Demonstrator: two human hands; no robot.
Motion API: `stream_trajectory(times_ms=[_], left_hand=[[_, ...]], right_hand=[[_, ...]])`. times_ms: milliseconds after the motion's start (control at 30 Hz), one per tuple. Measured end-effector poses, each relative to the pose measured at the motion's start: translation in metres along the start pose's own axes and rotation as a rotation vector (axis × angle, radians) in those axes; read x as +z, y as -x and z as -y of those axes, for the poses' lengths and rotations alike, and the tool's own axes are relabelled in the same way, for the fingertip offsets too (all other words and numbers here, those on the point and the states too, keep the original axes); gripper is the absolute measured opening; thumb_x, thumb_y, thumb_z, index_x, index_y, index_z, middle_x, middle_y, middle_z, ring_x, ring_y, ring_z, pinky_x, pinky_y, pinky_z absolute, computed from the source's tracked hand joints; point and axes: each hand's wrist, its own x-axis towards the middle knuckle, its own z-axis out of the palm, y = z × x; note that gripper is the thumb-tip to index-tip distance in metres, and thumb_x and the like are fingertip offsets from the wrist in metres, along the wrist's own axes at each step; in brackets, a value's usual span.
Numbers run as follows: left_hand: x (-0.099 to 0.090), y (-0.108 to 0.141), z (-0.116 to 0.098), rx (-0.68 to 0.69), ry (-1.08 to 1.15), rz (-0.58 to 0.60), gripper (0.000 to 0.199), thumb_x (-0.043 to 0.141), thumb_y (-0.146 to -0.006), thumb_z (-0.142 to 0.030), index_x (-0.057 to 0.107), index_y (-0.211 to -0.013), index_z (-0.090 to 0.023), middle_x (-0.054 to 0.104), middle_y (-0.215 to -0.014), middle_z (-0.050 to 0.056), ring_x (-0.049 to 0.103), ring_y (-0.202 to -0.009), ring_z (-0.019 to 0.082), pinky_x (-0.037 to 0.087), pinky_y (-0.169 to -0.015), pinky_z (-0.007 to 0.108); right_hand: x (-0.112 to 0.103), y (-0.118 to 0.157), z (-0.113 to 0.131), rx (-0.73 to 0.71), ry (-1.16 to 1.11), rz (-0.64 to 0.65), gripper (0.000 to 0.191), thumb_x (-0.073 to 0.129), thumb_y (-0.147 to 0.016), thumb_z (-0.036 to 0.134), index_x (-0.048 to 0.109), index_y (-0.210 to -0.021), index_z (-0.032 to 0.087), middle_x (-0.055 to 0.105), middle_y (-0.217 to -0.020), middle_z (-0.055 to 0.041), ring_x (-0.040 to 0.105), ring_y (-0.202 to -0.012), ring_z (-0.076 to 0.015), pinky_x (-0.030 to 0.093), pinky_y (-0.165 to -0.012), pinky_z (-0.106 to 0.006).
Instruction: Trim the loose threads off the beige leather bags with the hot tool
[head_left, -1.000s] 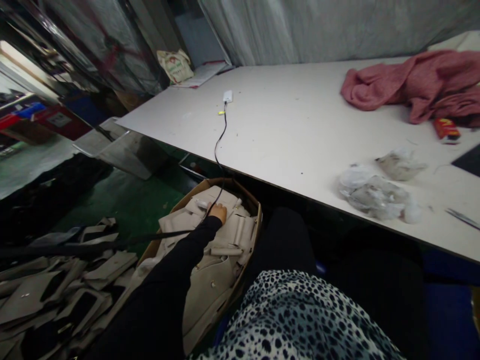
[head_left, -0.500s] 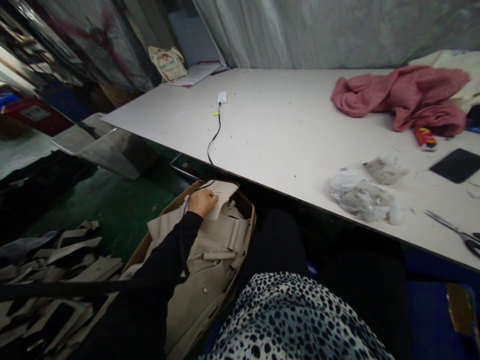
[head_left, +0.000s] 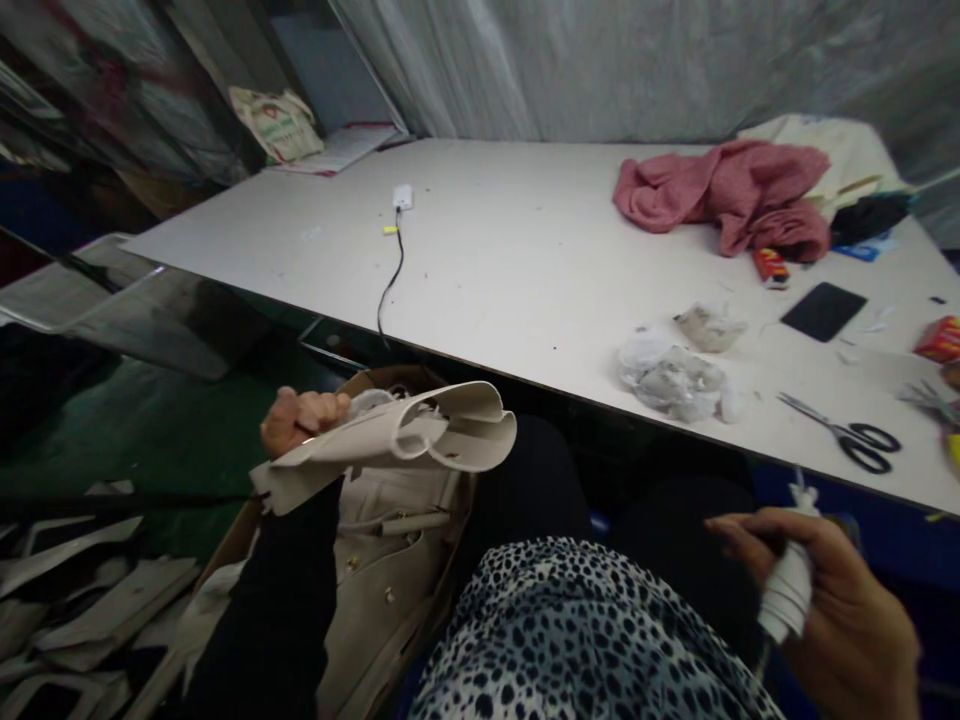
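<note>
Carton [head_left: 241, 532] full of beige bags [head_left: 379, 590], left hand [head_left: 306, 420] above

- Beige piece [head_left: 375, 435], left
- White bundle [head_left: 786, 595], near right
- Black-spotted, grey-and-white garment [head_left: 585, 640], near
- Dusty-pink cloth [head_left: 712, 195], far right
- Black-handled scissors [head_left: 844, 432], right
- Green floor [head_left: 180, 415], left

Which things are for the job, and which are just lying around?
Probably for the job:
- beige piece, in the left hand
- white-wrapped thing, in the right hand
- box of beige pieces

Probably just lying around:
- pink cloth
- printed bag
</note>
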Motion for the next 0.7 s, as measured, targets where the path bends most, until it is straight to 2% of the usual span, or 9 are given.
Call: stream_trajectory(times_ms=[100, 200, 233, 300, 367, 433, 500, 567, 700], left_hand=[[0.003, 0.003, -0.012, 0.004, 0.386, 0.034, 0.076, 0.040, -0.103, -0.059, 0.018, -0.045, -0.016, 0.016, -0.040, -0.004, 0.019, -0.040, 0.009, 0.032, -0.054, 0.030], [0.016, 0.012, -0.020, -0.069, 0.604, 0.078, 0.084, 0.053, -0.094, -0.071, 0.015, -0.043, -0.017, 0.006, -0.040, -0.004, 0.015, -0.039, 0.009, 0.029, -0.051, 0.031], [0.024, 0.018, -0.021, -0.088, 0.618, 0.092, 0.084, 0.057, -0.092, -0.071, 0.015, -0.043, -0.017, 0.006, -0.040, -0.005, 0.014, -0.039, 0.009, 0.029, -0.051, 0.032], [0.044, 0.031, -0.023, -0.127, 0.637, 0.112, 0.080, 0.056, -0.096, -0.064, 0.017, -0.043, -0.017, 0.009, -0.039, -0.004, 0.016, -0.040, 0.009, 0.030, -0.052, 0.032], [0.065, 0.046, -0.025, -0.188, 0.661, 0.111, 0.076, 0.042, -0.104, -0.057, 0.018, -0.043, -0.018, 0.013, -0.039, -0.004, 0.017, -0.040, 0.010, 0.032, -0.054, 0.033], [0.085, 0.059, -0.027, -0.253, 0.684, 0.111, 0.075, 0.027, -0.108, -0.055, 0.018, -0.043, -0.018, 0.017, -0.038, -0.003, 0.016, -0.040, 0.010, 0.031, -0.053, 0.033], [0.102, 0.070, -0.028, -0.289, 0.695, 0.118, 0.074, 0.021, -0.109, -0.051, 0.019, -0.043, -0.017, 0.019, -0.038, -0.003, 0.016, -0.040, 0.010, 0.031, -0.052, 0.032], [0.115, 0.078, -0.028, -0.323, 0.693, 0.124, 0.071, 0.022, -0.109, -0.048, 0.021, -0.045, -0.017, 0.022, -0.039, -0.003, 0.018, -0.042, 0.010, 0.032, -0.053, 0.030], [0.133, 0.084, -0.022, -0.427, 0.707, 0.111, 0.068, 0.028, -0.108, -0.048, 0.022, -0.048, -0.016, 0.023, -0.041, -0.004, 0.021, -0.044, 0.010, 0.034, -0.055, 0.029]], right_hand=[[0.015, -0.002, 0.016, 0.004, -0.093, 0.135, 0.040, 0.075, -0.084, 0.063, 0.069, -0.089, 0.024, 0.075, -0.075, -0.0018, 0.071, -0.061, -0.0181, 0.054, -0.050, -0.022], [0.029, -0.008, 0.034, 0.042, -0.268, 0.205, 0.034, 0.075, -0.088, 0.055, 0.066, -0.081, 0.024, 0.073, -0.066, 0.0004, 0.068, -0.055, -0.0154, 0.053, -0.050, -0.020], [0.034, -0.010, 0.039, 0.038, -0.341, 0.216, 0.033, 0.077, -0.088, 0.054, 0.065, -0.082, 0.024, 0.076, -0.072, -0.0003, 0.071, -0.061, -0.0161, 0.056, -0.056, -0.021], [0.045, -0.014, 0.047, -0.006, -0.492, 0.275, 0.035, 0.082, -0.084, 0.053, 0.064, -0.094, 0.025, 0.080, -0.103, -0.0044, 0.076, -0.090, -0.0212, 0.061, -0.079, -0.028], [0.055, -0.014, 0.049, -0.050, -0.578, 0.369, 0.046, 0.087, -0.078, 0.053, 0.062, -0.107, 0.027, 0.074, -0.127, -0.0063, 0.071, -0.114, -0.0251, 0.058, -0.098, -0.037], [0.063, -0.012, 0.048, -0.057, -0.598, 0.418, 0.054, 0.090, -0.075, 0.049, 0.058, -0.114, 0.030, 0.070, -0.135, -0.0058, 0.067, -0.121, -0.0257, 0.055, -0.104, -0.041], [0.066, -0.007, 0.045, -0.042, -0.601, 0.400, 0.058, 0.092, -0.075, 0.043, 0.056, -0.119, 0.032, 0.068, -0.135, -0.0048, 0.067, -0.121, -0.0249, 0.055, -0.104, -0.042], [0.066, -0.001, 0.041, -0.045, -0.581, 0.335, 0.059, 0.092, -0.076, 0.038, 0.055, -0.121, 0.032, 0.068, -0.130, -0.0037, 0.067, -0.117, -0.0236, 0.055, -0.101, -0.039], [0.059, 0.006, 0.033, -0.082, -0.455, 0.250, 0.057, 0.090, -0.078, 0.031, 0.054, -0.123, 0.031, 0.067, -0.119, -0.0015, 0.068, -0.099, -0.0189, 0.057, -0.085, -0.030]])
